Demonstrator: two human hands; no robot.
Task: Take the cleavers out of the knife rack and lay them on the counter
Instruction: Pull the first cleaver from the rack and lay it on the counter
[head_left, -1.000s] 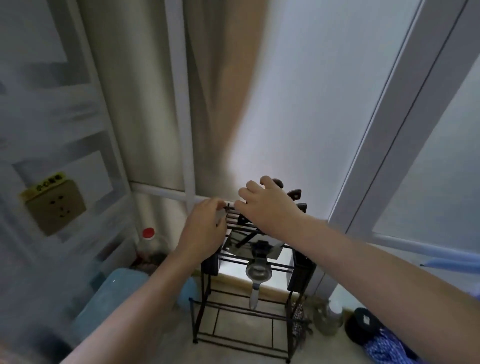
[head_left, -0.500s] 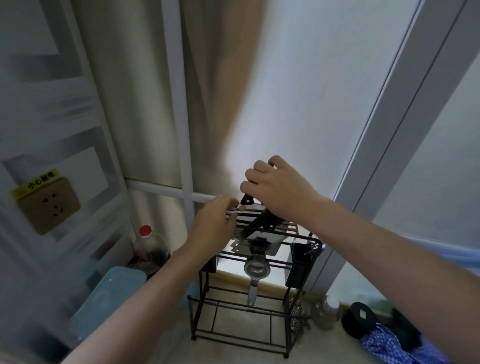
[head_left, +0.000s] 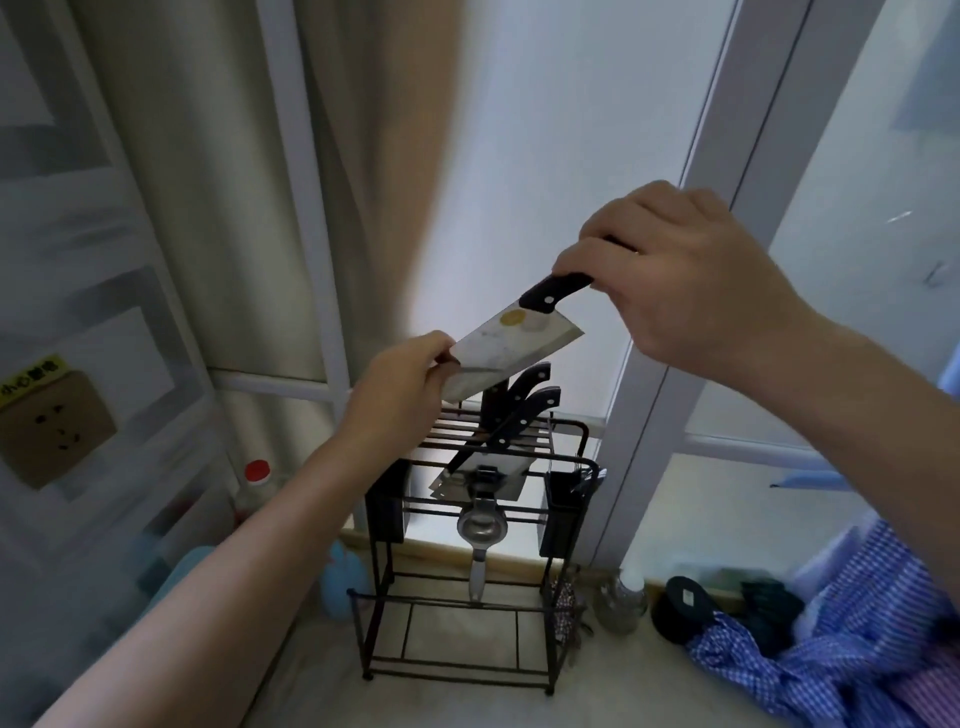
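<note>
Cleaver (head_left: 511, 347) — dull steel, glossy plastic handle

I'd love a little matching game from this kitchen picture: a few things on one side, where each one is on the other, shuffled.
Things:
1. cleaver
2. red-capped bottle
3. metal squeezer
4. blue checked cloth

Places:
A. hanging on the front of the knife rack
B. on the counter at lower right
C. on the counter, left of the rack
D. held above the rack, right hand on the handle, left hand at the blade tip

Pairs: 1-D, 2-C, 3-A, 4-B
</note>
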